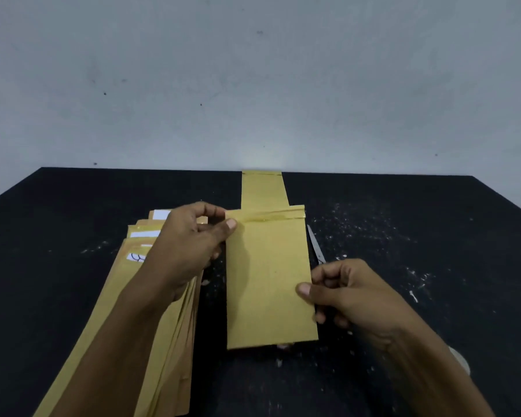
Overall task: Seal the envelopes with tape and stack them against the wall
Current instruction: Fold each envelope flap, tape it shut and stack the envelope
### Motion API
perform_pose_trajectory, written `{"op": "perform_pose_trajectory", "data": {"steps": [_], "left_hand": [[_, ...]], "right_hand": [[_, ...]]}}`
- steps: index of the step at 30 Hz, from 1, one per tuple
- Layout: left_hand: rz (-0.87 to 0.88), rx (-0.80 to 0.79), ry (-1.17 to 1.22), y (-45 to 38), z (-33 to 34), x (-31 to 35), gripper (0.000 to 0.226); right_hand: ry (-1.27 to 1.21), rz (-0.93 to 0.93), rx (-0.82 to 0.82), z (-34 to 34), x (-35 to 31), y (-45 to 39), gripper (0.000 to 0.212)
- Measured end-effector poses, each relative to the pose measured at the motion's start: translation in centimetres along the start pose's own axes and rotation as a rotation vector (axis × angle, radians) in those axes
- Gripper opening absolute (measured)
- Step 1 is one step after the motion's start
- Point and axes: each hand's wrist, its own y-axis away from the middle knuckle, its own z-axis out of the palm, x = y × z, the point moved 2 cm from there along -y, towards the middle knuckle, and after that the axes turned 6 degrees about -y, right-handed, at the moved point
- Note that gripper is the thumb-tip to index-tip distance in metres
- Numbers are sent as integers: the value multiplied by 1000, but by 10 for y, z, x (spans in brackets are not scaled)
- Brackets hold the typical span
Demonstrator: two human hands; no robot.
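Note:
A brown envelope [268, 275] is held over the middle of the black table [73, 212], its folded flap at the top covered by a shiny strip of tape. My left hand [190, 245] pinches its top left corner at the flap. My right hand [349, 293] pinches its right edge lower down. Behind it, another brown envelope [262, 189] lies flat with its far end against the grey wall [253, 85]. A fanned pile of brown envelopes [151, 311] with white papers showing lies on the left, partly under my left forearm.
Scissors [315, 243] lie on the table just right of the held envelope, mostly hidden behind my right hand. A pale round object [460, 359] peeks out beside my right forearm. White scraps speckle the table's right half.

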Motion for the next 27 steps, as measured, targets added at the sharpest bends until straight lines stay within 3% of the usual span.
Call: {"op": "perform_pose_trajectory", "data": {"steps": [5,14,19,27], "left_hand": [[-20,-29,-37,-26,18,-1,12],[-139,93,-295,-146,43,-17,12],[-173,119,-436,-199,56,-25,22],[-169,159,-562,-235,66,-46,17]], "right_hand": [[-79,-47,113,-9,-26,-42,14],[201,-100,368,-19,-48,-172,17],[319,-46,447,-20,-39,-230,4],[498,-44,503,-17,-42,-259,26]]}}
